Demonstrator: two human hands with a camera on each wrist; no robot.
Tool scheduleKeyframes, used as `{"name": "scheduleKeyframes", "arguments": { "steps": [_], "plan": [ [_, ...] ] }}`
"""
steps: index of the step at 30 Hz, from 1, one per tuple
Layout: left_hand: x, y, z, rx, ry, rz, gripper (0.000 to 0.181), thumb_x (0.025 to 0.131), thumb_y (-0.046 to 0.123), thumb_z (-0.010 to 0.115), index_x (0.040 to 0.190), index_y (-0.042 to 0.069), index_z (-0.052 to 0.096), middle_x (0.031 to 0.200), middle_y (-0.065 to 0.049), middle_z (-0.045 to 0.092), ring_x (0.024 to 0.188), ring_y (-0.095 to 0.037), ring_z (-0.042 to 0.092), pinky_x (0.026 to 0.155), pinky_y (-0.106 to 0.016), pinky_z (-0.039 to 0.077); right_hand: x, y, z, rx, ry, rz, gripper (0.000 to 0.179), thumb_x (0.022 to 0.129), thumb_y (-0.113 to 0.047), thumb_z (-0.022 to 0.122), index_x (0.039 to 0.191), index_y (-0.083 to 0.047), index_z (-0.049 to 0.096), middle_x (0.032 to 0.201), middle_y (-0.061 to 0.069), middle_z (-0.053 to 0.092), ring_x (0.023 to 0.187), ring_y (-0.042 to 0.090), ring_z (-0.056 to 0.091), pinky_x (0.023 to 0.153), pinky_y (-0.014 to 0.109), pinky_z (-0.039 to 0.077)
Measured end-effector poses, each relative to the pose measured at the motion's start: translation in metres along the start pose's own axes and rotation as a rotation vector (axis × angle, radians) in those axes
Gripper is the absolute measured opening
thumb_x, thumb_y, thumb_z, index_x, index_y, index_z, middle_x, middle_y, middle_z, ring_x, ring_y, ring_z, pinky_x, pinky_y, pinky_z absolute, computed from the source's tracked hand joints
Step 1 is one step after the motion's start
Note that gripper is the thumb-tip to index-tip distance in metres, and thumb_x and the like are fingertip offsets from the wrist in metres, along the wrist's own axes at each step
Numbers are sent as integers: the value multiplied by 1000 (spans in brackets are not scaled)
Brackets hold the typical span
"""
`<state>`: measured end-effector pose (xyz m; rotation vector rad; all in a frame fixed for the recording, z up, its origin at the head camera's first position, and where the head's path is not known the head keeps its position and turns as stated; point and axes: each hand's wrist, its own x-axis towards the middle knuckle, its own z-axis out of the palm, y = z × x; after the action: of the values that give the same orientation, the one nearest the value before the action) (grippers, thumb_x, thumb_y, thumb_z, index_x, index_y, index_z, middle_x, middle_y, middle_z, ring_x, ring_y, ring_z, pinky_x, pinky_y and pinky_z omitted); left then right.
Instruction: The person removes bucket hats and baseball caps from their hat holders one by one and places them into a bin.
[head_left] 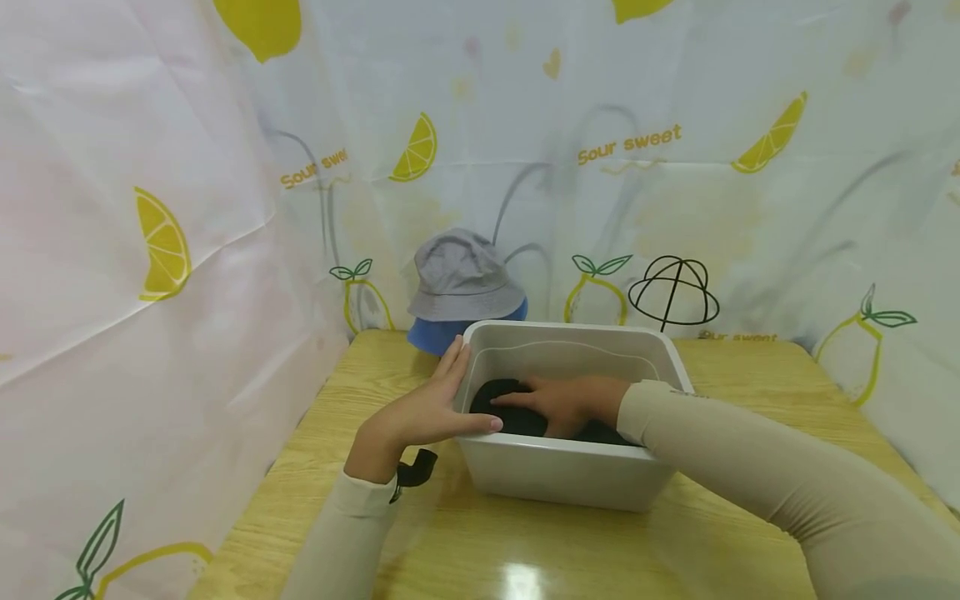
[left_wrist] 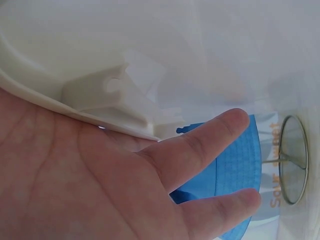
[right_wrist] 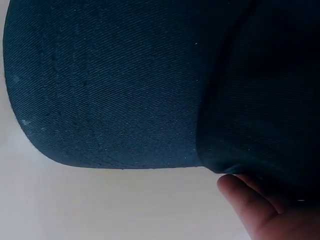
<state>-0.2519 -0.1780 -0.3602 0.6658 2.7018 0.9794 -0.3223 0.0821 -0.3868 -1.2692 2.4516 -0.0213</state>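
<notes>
A dark baseball cap [right_wrist: 115, 90] lies inside a white plastic bin [head_left: 555, 475], its stitched brim large in the right wrist view. My right hand [head_left: 566, 402] reaches over the bin's right side, its fingers spread on the cap. In the right wrist view, a fingertip [right_wrist: 232, 185] touches the cap's edge near where brim meets crown; part of that hand is hidden. My left hand [head_left: 423, 408] rests at the bin's near left corner, thumb across the rim and straight fingers along the left side. From the left wrist, the palm [left_wrist: 75, 175] lies against the rim.
Behind the bin, a grey bucket hat [head_left: 465, 275] sits above a blue hat [head_left: 431, 337]. A bare black wire hat stand [head_left: 675, 292] stands at the back right. Lemon-printed curtains [head_left: 487, 100] enclose the wooden table [head_left: 450, 542] at the back and sides.
</notes>
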Motion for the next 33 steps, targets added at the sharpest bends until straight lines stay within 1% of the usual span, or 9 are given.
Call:
{"name": "scheduleKeyframes", "arguments": {
  "steps": [4, 8, 11, 15, 18, 22, 28, 33],
  "plan": [
    [0, -1, 2, -9, -2, -7, 131, 81, 73, 74, 167, 19, -9, 172, 4, -23, 161, -26, 3, 125, -54, 26, 0, -2, 2, -19, 9, -3, 91, 90, -51, 76, 165, -34, 26, 160, 18, 34, 145, 31, 38, 116, 53, 39],
    [-2, -1, 4, -19, -3, -16, 131, 80, 72, 74, 167, 18, -8, 172, 4, -23, 161, -25, 1, 125, -53, 25, 0, -1, 3, -33, 9, 4, 93, 88, -56, 77, 164, -36, 27, 159, 18, 35, 142, 31, 41, 114, 53, 41],
    [-2, 0, 4, -22, -10, -11, 131, 81, 72, 74, 167, 17, -8, 172, 4, -23, 161, -25, 1, 126, -53, 25, 0, -1, 4, -26, 6, 18, 95, 88, -58, 76, 165, -36, 26, 160, 18, 33, 143, 31, 41, 115, 53, 40],
    [0, -1, 4, -11, 0, 8, 130, 82, 72, 73, 167, 16, -8, 172, 2, -23, 161, -28, 2, 125, -55, 26, 0, -1, 5, -33, 14, 37, 95, 91, -56, 75, 166, -34, 22, 162, 20, 30, 146, 33, 38, 117, 52, 39],
    [1, -1, 3, -2, 7, 8, 130, 82, 73, 72, 167, 16, -8, 172, 2, -23, 161, -28, 2, 125, -55, 27, 0, -3, 4, -40, 16, 41, 94, 93, -54, 73, 167, -31, 20, 163, 22, 28, 147, 35, 39, 118, 52, 39],
    [-1, -1, 2, -2, 3, -2, 130, 82, 73, 73, 167, 16, -9, 173, 2, -23, 161, -25, 2, 125, -53, 27, 1, -5, 4, -46, 12, 49, 92, 94, -56, 70, 167, -31, 19, 164, 21, 27, 145, 35, 42, 116, 51, 41],
    [-1, 0, 3, 6, 8, 2, 130, 82, 73, 72, 167, 15, -8, 173, 1, -22, 161, -25, 3, 125, -53, 27, 1, -5, 5, -63, 12, 70, 89, 95, -61, 65, 167, -32, 20, 163, 20, 28, 144, 34, 44, 114, 51, 43],
    [-1, 3, 1, 14, 7, 5, 130, 82, 73, 72, 167, 16, -8, 173, 2, -22, 161, -27, 5, 125, -54, 27, -1, -6, 3, -57, 19, 68, 86, 98, -59, 63, 167, -31, 20, 164, 21, 28, 144, 35, 44, 114, 53, 44]
  ]
}}
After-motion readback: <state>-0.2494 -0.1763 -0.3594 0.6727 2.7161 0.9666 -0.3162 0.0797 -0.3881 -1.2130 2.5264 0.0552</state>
